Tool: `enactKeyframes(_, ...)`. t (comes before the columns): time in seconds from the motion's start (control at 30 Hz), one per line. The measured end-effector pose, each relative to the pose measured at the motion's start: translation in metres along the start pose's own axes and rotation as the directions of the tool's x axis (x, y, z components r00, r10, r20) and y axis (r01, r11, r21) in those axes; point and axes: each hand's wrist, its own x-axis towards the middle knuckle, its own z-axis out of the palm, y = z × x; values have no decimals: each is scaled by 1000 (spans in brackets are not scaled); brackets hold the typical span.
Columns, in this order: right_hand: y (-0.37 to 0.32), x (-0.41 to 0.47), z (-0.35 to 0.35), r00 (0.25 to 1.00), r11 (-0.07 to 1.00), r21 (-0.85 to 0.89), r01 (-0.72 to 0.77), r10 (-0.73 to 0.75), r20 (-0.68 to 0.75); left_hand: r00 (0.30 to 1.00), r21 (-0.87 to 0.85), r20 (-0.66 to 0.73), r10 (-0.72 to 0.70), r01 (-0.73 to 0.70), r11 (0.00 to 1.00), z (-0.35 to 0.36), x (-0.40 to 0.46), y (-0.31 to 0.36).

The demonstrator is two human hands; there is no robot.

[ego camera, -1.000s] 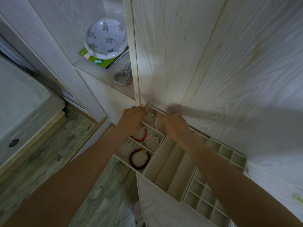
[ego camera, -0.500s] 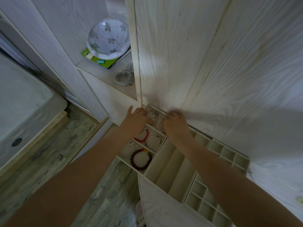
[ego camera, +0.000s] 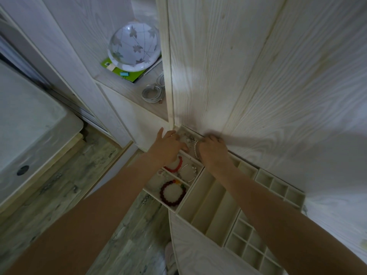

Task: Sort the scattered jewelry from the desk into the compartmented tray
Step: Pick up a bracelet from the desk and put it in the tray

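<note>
Pretty dim overall, kind of a cool grey-blue cast. There's one soft bright patch on the wooden panel (ego camera: 190, 80), and big soft shadows fall across the surface (ego camera: 297, 135) on the right. Heavy wide-angle warp bends straight edges near the corners. The floor (ego camera: 59, 185) looks smeared and soft, no real glare.

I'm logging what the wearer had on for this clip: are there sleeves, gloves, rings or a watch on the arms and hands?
Both forearms are bare up to the frame edge, no sleeves in view. The left hand and right hand wear no gloves, and no watch shows at either wrist. The dim light leaves rings too hard to judge.
</note>
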Motion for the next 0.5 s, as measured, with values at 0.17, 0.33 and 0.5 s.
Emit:
enactKeyframes(0.17, -3, 0, 2, 999, 999, -8, -39, 39, -27, 1000, 72, 11, 1, -2, 997, -1, -1, 1)
enactKeyframes(0.33, -3, -5, 5, 998, 999, 13, -52, 53, -44, 999, 138, -18, 27, -24, 990, 1, -6, -2)
enactKeyframes(0.5, -3, -6, 6, 1000, 1000, 19, -23, 23, 5, 1000, 163, 5, 24, -25, 986, 3, -9, -3)
